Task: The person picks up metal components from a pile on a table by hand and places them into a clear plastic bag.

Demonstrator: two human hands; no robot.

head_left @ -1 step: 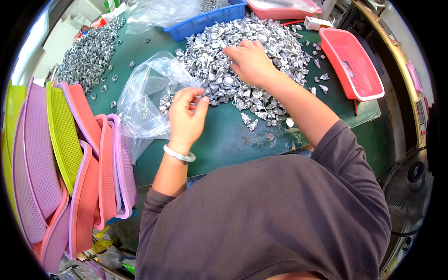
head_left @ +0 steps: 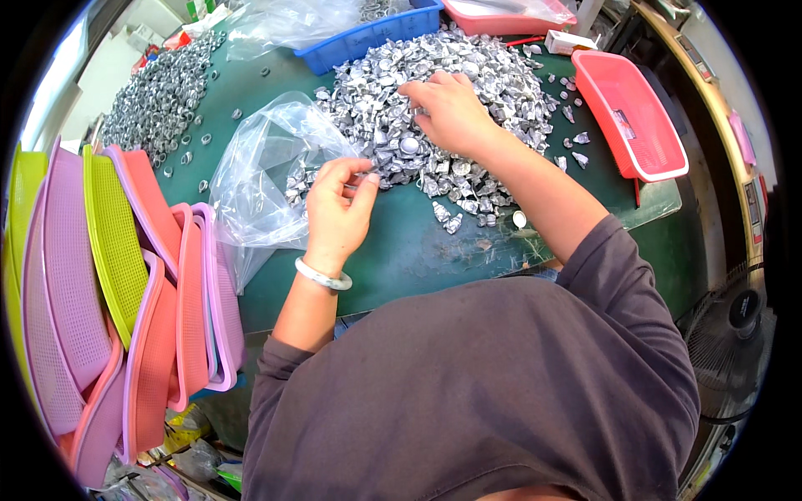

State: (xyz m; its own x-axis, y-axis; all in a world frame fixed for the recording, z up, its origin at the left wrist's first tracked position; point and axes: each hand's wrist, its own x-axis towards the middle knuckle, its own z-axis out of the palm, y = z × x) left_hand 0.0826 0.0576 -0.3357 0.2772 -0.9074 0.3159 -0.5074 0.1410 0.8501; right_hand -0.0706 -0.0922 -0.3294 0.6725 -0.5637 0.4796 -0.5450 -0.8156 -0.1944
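Observation:
A heap of small silvery metal parts (head_left: 493, 75) covers the middle of the green table. My right hand (head_left: 451, 113) rests over its near left side, thumb and index finger apart, with the other fingertips partly hidden. My left hand (head_left: 341, 209), with a pale bangle on the wrist, is at the heap's near left edge. Its thumb and index finger pinch a small grey metal part (head_left: 373, 169). Under and beside that hand lies a clear plastic bag (head_left: 251, 179) with some silvery parts at its mouth.
Grey metal rings (head_left: 159, 104) are piled at the far left. A blue bin (head_left: 368, 40) stands behind the heap, a pink basket (head_left: 618, 104) at right. Stacked colourful baskets (head_left: 117, 242) crowd the left side. A black fan (head_left: 731, 334) is at far right.
My left hand has shifted slightly to the right, and a small grey part now shows between its fingertips. My right hand stays in nearly the same place.

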